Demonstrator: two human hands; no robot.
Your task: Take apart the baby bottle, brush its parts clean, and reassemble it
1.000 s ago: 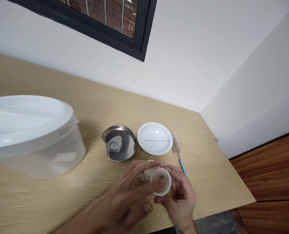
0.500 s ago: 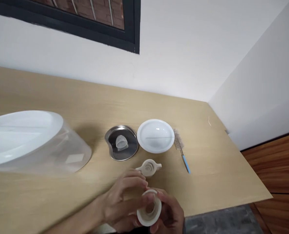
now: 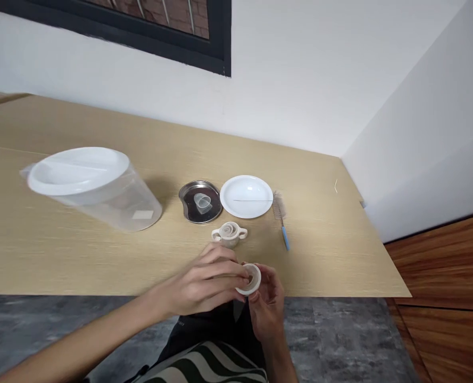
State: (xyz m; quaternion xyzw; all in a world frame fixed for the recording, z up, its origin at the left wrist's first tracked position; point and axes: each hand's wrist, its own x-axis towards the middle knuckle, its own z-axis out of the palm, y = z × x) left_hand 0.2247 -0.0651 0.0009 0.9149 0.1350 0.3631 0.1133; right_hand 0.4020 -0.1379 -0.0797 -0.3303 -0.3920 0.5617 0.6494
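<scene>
My right hand (image 3: 268, 303) is closed around the side of a small round white-rimmed ring (image 3: 256, 288), with its open end facing up toward me. From the left, my left hand (image 3: 210, 279) reaches over it, fingertips curled at and inside the opening. What lies inside the ring is mostly hidden by those fingers. Just beyond my hands, a whitish two-handled baby bottle (image 3: 229, 242) stands upright, with concentric steps showing in its top. A clear domed cap (image 3: 204, 205) rests in a kidney-shaped metal tray (image 3: 187, 190) behind it.
A white oval bowl (image 3: 246, 210) with a thin rod across it touches the tray. To its right lies a bottle brush (image 3: 283, 226) with a blue handle. At left stands a large lidded translucent pitcher (image 3: 112, 199). The table's front edge (image 3: 340, 296) runs just below my hands.
My view has drawn back, so the table's front edge, the floor and my lap now show. My hands still hold the ring, with my left fingers at its opening.
</scene>
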